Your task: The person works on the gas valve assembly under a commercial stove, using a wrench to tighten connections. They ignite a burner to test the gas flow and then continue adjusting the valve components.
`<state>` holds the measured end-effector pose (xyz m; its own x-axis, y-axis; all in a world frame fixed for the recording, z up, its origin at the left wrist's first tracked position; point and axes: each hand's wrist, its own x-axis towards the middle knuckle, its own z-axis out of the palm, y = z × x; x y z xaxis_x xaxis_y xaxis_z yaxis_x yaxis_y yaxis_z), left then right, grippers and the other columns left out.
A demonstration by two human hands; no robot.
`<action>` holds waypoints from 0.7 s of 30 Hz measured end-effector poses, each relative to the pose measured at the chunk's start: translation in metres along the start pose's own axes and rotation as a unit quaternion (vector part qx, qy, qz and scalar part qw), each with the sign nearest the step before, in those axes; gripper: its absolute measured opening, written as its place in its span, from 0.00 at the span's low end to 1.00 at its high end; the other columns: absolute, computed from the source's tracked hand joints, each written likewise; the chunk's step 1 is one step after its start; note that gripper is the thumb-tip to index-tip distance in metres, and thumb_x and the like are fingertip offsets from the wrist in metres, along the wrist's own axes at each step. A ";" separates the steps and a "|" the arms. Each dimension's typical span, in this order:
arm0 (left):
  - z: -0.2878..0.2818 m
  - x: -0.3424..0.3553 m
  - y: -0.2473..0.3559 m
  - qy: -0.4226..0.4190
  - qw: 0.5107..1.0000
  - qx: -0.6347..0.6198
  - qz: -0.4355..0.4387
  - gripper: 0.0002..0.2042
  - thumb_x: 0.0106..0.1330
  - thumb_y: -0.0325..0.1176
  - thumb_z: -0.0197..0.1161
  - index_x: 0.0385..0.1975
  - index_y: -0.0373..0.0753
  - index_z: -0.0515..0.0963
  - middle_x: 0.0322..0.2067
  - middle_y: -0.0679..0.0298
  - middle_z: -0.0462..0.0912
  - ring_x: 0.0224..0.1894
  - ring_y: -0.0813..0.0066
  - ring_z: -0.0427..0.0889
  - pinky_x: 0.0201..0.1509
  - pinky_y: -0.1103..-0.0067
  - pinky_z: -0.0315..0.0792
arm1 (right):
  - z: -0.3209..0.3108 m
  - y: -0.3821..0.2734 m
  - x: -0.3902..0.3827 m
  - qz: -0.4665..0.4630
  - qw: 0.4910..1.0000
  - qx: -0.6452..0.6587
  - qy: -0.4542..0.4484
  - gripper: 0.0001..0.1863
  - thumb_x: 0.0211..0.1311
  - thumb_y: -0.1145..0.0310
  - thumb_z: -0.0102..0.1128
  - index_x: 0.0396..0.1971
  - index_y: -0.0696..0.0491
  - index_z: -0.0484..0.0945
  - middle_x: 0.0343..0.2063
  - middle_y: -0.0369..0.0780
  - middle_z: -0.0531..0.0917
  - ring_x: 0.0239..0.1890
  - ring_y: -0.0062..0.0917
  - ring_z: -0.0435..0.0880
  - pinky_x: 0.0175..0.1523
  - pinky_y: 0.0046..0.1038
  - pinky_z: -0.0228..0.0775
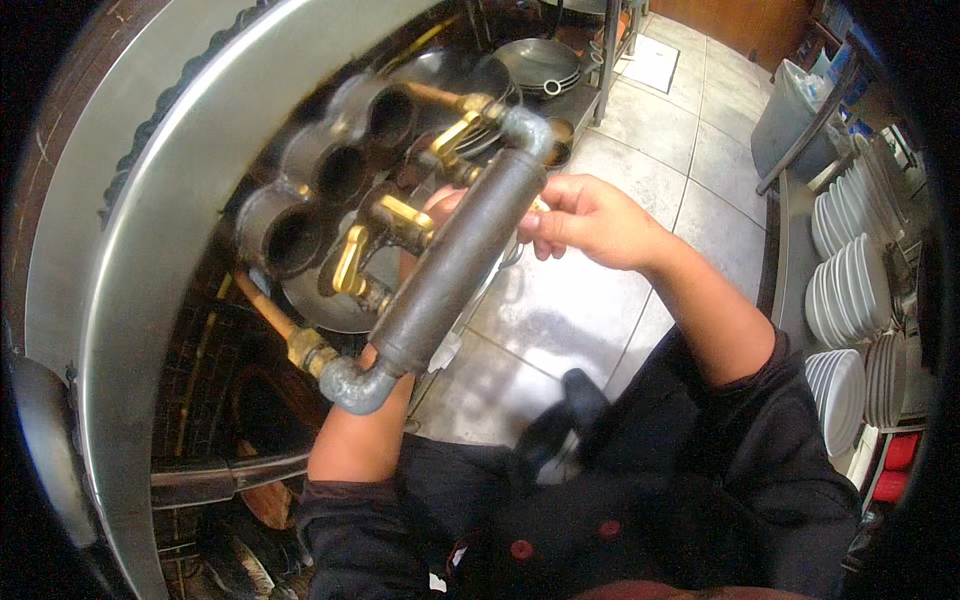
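Observation:
A thick dark pipe (455, 270) with grey elbow fittings crosses in front of both my hands. Brass valve handles (352, 258) branch off its left side. My right hand (590, 220) is beside the pipe's upper end, its fingers curled and pinched around something small and pale that I cannot make out. Behind the pipe is my left hand (443, 203); only a bit of it shows and its fingers are hidden. My left forearm passes under the pipe's lower end. A round metal pan (325, 305) lies behind the valves, partly covered.
Dark round burner tubes (290, 240) line the left, inside a curved steel edge (130, 240). Stacked pans (540, 65) sit on a shelf at the far end. White plates (850, 290) stand in rows at right, near a grey bin (790, 115). The floor is tiled (620, 130).

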<state>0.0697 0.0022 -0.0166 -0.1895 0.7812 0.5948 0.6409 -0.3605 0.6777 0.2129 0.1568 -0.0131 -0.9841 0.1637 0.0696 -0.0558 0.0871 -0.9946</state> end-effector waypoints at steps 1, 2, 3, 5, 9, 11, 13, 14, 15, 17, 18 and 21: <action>0.001 -0.003 -0.004 0.009 0.995 0.093 0.016 0.05 0.65 0.28 0.61 0.37 0.35 0.79 0.33 0.64 0.82 0.39 0.76 0.80 0.44 0.77 0.74 | 0.003 0.001 0.000 0.000 1.000 -0.013 0.003 0.17 0.64 0.54 0.59 0.31 0.54 0.77 0.22 0.32 0.78 0.23 0.15 0.75 0.29 0.20 0.69; 0.004 -0.005 -0.006 0.039 0.998 0.029 -0.046 0.05 0.65 0.29 0.61 0.37 0.36 0.79 0.33 0.64 0.82 0.38 0.75 0.80 0.44 0.77 0.74 | 0.005 0.002 0.000 0.003 1.000 -0.023 0.007 0.16 0.64 0.55 0.59 0.27 0.54 0.76 0.19 0.31 0.76 0.21 0.14 0.73 0.27 0.19 0.66; 0.009 -0.007 -0.006 0.069 0.991 -0.036 -0.107 0.05 0.65 0.29 0.61 0.37 0.36 0.79 0.33 0.64 0.83 0.38 0.75 0.80 0.43 0.77 0.74 | 0.006 0.003 0.000 0.005 1.000 -0.017 0.011 0.15 0.63 0.56 0.59 0.26 0.53 0.76 0.18 0.30 0.75 0.20 0.14 0.73 0.26 0.19 0.65; 0.008 -0.010 -0.002 0.075 0.980 -0.085 -0.166 0.07 0.66 0.30 0.61 0.41 0.37 0.79 0.37 0.63 0.82 0.41 0.74 0.80 0.45 0.76 0.73 | 0.008 0.004 0.000 0.008 1.000 -0.006 0.019 0.14 0.63 0.59 0.59 0.24 0.53 0.75 0.16 0.30 0.74 0.19 0.13 0.71 0.24 0.19 0.63; 0.000 -0.021 -0.022 0.091 0.967 -0.146 -0.188 0.09 0.66 0.31 0.59 0.44 0.37 0.75 0.40 0.63 0.79 0.44 0.74 0.77 0.48 0.76 0.71 | 0.008 0.000 -0.003 0.039 0.999 -0.007 0.010 0.11 0.61 0.64 0.57 0.22 0.52 0.73 0.15 0.29 0.71 0.17 0.13 0.68 0.22 0.20 0.60; -0.010 -0.033 -0.043 0.110 0.957 -0.190 -0.188 0.10 0.67 0.31 0.58 0.46 0.37 0.74 0.42 0.62 0.78 0.46 0.74 0.76 0.50 0.76 0.70 | 0.006 -0.003 -0.005 0.041 0.999 -0.011 -0.005 0.09 0.60 0.67 0.55 0.21 0.52 0.72 0.14 0.29 0.69 0.16 0.13 0.67 0.21 0.21 0.59; -0.023 -0.050 -0.061 0.135 0.942 -0.235 -0.200 0.11 0.67 0.31 0.58 0.48 0.37 0.72 0.44 0.62 0.77 0.48 0.74 0.75 0.52 0.76 0.68 | -0.002 -0.003 -0.007 0.063 0.997 -0.021 -0.030 0.06 0.58 0.69 0.54 0.23 0.54 0.74 0.15 0.30 0.71 0.16 0.14 0.68 0.22 0.21 0.62; -0.028 -0.057 -0.070 0.143 0.935 -0.253 -0.205 0.12 0.68 0.31 0.57 0.48 0.37 0.71 0.45 0.62 0.76 0.48 0.74 0.74 0.53 0.76 0.68 | -0.006 -0.002 -0.008 0.075 0.996 -0.026 -0.039 0.05 0.57 0.70 0.54 0.24 0.55 0.75 0.15 0.31 0.73 0.16 0.15 0.69 0.23 0.20 0.63; -0.032 -0.063 -0.075 0.150 0.928 -0.269 -0.208 0.12 0.68 0.31 0.57 0.49 0.37 0.70 0.46 0.62 0.75 0.49 0.74 0.73 0.53 0.76 0.67 | -0.008 -0.003 -0.008 0.071 0.997 -0.027 -0.030 0.04 0.56 0.72 0.53 0.27 0.56 0.76 0.17 0.32 0.75 0.17 0.15 0.70 0.24 0.20 0.64; -0.036 -0.070 -0.083 0.157 0.920 -0.290 -0.212 0.14 0.68 0.31 0.56 0.51 0.37 0.69 0.48 0.62 0.74 0.51 0.74 0.72 0.55 0.76 0.66 | -0.009 -0.004 -0.008 0.062 0.998 -0.030 -0.011 0.08 0.54 0.75 0.52 0.33 0.59 0.78 0.22 0.35 0.78 0.19 0.16 0.73 0.25 0.20 0.66; -0.037 -0.072 -0.087 0.158 0.917 -0.298 -0.212 0.14 0.68 0.32 0.56 0.52 0.37 0.68 0.49 0.62 0.73 0.52 0.74 0.71 0.56 0.76 0.65 | -0.008 -0.005 -0.008 0.050 0.998 -0.030 0.021 0.10 0.54 0.72 0.54 0.34 0.59 0.80 0.28 0.38 0.82 0.24 0.18 0.79 0.30 0.21 0.72; -0.037 -0.070 -0.095 0.152 0.911 -0.324 -0.204 0.16 0.69 0.32 0.55 0.54 0.37 0.66 0.51 0.62 0.71 0.54 0.74 0.69 0.58 0.77 0.63 | -0.004 -0.010 -0.007 0.019 0.998 -0.038 0.052 0.11 0.55 0.70 0.58 0.36 0.59 0.80 0.30 0.38 0.82 0.29 0.21 0.81 0.33 0.24 0.74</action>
<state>-0.0054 -0.0368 -0.1070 -0.5737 0.7760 0.2620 -0.0840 -0.3739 0.9237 0.2209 0.1588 -0.0031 -0.9620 0.2699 0.0426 -0.0013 0.1514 -0.9885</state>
